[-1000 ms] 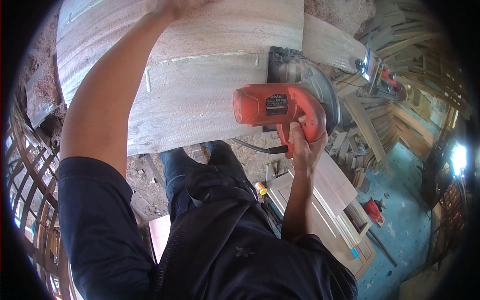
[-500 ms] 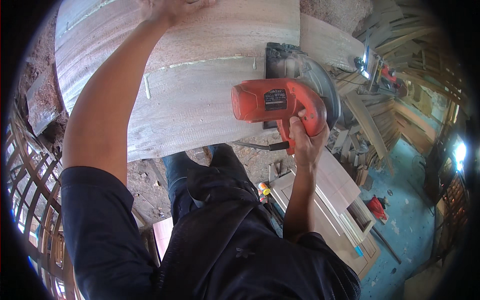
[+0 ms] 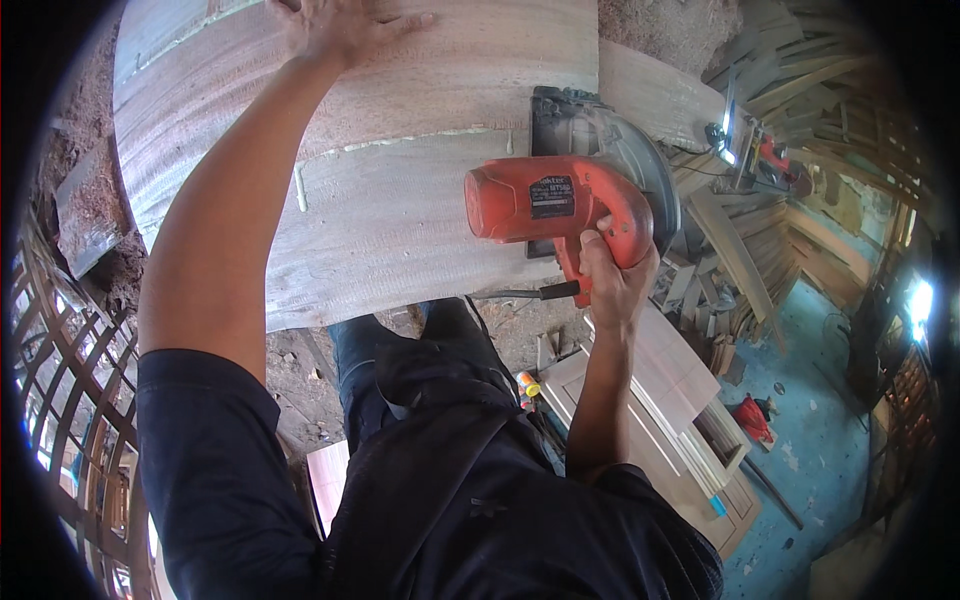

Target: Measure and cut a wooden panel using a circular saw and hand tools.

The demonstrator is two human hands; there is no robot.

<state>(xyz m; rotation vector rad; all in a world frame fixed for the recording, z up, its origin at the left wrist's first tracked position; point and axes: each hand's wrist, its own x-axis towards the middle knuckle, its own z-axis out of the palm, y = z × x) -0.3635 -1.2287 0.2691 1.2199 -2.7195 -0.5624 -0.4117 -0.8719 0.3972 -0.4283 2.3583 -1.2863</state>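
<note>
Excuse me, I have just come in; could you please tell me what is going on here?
A person is holding a red handheld circular saw with a black base by its handle in the right hand. The base sits on a wide, pale wooden panel, near its right-hand end. The left hand is spread on the same panel, farther from the body and well away from the saw. Whether the blade is spinning cannot be told.
</note>
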